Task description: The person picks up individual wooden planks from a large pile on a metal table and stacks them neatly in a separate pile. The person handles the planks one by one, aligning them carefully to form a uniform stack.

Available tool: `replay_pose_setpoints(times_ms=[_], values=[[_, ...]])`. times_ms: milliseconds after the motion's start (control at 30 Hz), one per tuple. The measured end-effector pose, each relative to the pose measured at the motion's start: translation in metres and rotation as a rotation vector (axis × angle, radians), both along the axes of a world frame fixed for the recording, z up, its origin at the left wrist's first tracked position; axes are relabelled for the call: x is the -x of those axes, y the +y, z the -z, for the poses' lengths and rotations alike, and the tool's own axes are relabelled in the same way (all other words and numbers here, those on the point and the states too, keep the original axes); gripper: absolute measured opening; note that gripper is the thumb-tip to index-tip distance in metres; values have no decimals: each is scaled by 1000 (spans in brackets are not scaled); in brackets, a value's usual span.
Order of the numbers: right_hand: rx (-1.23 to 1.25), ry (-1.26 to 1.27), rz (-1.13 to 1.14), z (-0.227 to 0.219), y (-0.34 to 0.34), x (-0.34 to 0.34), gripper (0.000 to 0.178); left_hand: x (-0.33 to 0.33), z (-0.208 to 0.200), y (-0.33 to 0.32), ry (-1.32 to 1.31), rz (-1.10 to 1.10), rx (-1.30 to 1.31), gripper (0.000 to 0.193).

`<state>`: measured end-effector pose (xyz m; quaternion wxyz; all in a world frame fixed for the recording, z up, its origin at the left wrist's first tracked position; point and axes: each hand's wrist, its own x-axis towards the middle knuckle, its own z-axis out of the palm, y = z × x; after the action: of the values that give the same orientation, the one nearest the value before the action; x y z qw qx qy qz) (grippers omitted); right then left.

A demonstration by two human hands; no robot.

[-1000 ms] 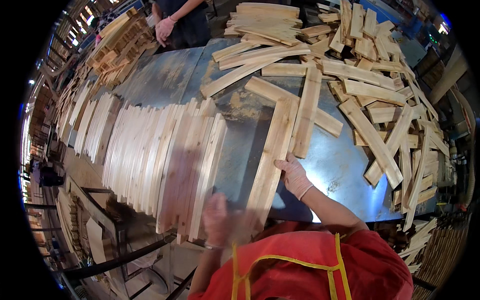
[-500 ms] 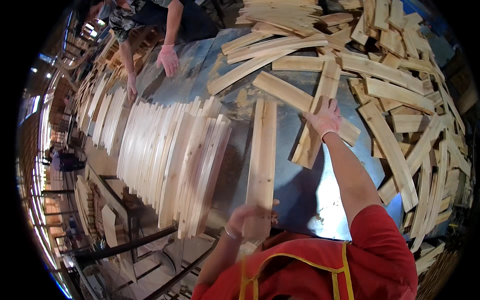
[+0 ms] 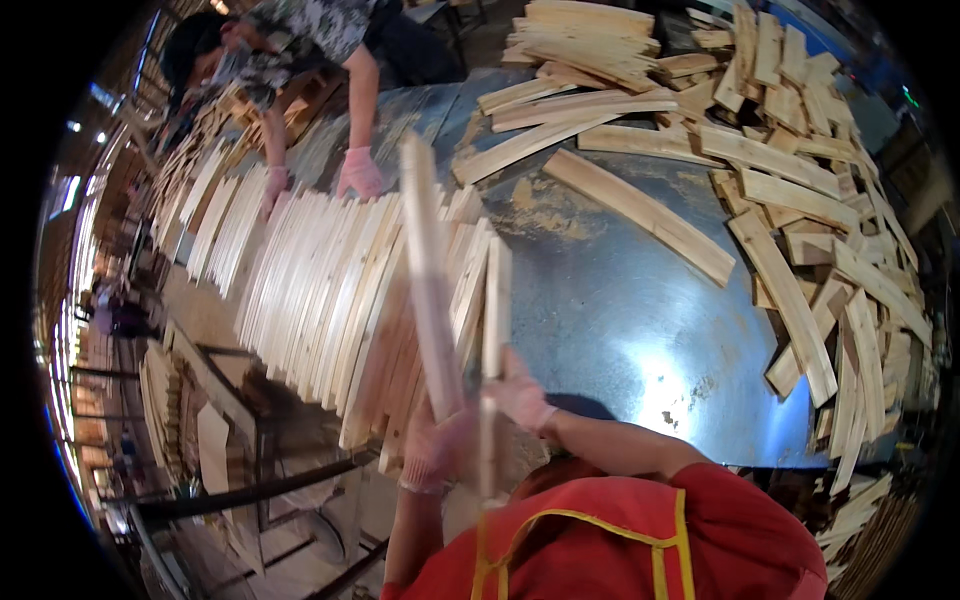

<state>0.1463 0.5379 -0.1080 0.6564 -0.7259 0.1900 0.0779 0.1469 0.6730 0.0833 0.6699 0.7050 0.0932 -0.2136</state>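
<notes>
My left hand (image 3: 432, 452), in a pale pink glove, is closed round the lower end of a wooden board (image 3: 428, 275), which is tilted and blurred by motion. Close to its right, my right hand (image 3: 522, 396), gloved alike, grips another wooden board (image 3: 497, 300) held on its narrow edge. Both boards are at the right end of a long row of boards (image 3: 330, 285) standing on edge, side by side. Part of the row is hidden behind the left board.
A co-worker's gloved hands (image 3: 360, 174) rest at the row's far side. One loose board (image 3: 640, 215) lies on the metal table (image 3: 610, 330). Heaped boards (image 3: 790, 190) cover the table's right side, with a stack (image 3: 585, 40) at the back. A metal frame (image 3: 250, 495) stands lower left.
My right hand has come back from the table's right part, bringing a board beside my left hand. My left hand has shifted left with its board. The co-worker's hand has moved onto the row.
</notes>
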Motion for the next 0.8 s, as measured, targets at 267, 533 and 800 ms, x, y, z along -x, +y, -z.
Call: replay_pose_setpoints(times_ms=[267,533,800], values=[[-878,-55,-45,-78,-72,29,54,11,51,-18,-212,156,-77,76],[-62,-279,671,-90,-265,237,38,14,71,-243,-1124,1145,-341,105],[-6,-200,1799,-186,-375,609,103,37,103,-467,-1045,1177,-871,119]])
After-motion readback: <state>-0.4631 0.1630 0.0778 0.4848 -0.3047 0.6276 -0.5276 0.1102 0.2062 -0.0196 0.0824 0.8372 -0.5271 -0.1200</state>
